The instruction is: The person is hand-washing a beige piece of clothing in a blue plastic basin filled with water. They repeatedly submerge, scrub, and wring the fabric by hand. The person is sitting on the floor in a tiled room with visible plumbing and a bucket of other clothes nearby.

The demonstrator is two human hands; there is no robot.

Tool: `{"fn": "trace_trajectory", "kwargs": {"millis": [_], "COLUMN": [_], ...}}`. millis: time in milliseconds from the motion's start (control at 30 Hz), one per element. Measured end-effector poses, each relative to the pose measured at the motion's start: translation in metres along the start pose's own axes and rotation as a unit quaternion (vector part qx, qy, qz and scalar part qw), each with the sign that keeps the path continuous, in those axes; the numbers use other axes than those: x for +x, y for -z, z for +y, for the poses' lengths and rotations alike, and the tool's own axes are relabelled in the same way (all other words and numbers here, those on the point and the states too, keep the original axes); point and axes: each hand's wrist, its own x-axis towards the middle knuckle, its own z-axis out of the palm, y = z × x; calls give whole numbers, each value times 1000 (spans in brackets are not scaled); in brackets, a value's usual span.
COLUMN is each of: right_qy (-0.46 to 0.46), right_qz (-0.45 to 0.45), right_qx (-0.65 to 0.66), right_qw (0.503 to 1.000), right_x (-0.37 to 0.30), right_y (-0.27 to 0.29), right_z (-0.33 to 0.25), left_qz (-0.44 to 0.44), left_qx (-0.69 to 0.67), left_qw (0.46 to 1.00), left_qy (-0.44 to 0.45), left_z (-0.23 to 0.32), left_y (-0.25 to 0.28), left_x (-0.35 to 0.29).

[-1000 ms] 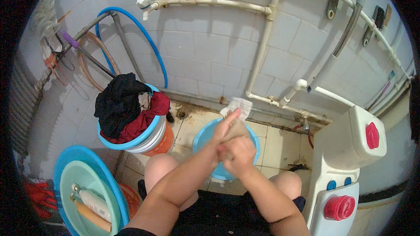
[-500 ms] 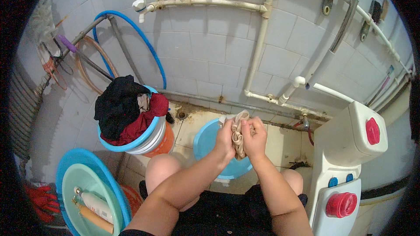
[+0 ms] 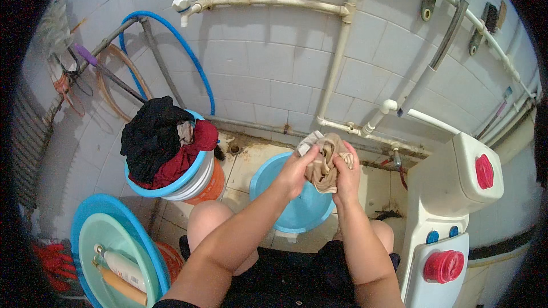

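Note:
Between my two hands is a crumpled beige cloth (image 3: 323,165), with a paler patch at its upper left. My left hand (image 3: 297,170) grips its left side, thumb on top. On the other side my right hand (image 3: 347,174) closes round it, thumb pressed on the folds. Just beneath, a light blue basin (image 3: 302,217) sits on the tiled floor between my knees. The cloth hides part of its far right rim, and what the basin holds is hard to make out.
Black and dark red clothes (image 3: 154,137) heap over a bucket (image 3: 205,171) on the left. Nearer, a green basin (image 3: 91,234) holding a bottle is stacked in a blue basin (image 3: 80,211). White jugs with red caps (image 3: 445,267) stand right. A tap (image 3: 182,8) and pipes line the wall.
The cloth has gone from a tight, narrow twist to a looser, wider bundle. Both hands have shifted slightly right and spread a little apart, still gripping it.

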Motion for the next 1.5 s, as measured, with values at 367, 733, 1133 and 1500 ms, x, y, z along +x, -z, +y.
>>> {"fn": "trace_trajectory", "kwargs": {"millis": [367,733,1133,1500], "right_qy": [532,316,269,467], "right_qz": [-137,13,17,-178], "right_qx": [-434,-344,-291,-471], "right_qw": [714,884,918,727], "right_x": [-53,-19,-4,-33], "right_y": [-41,-26,-10,-29], "right_z": [-10,0,5,-8], "left_qz": [-38,101,-50,-129], "left_qx": [-125,-4,-10,-140], "left_qw": [983,995,998,977], "left_qy": [129,-27,-27,95], "left_z": [33,-11,4,12], "left_y": [5,-15,-3,11], "left_x": [-6,-8,0,-9]}}
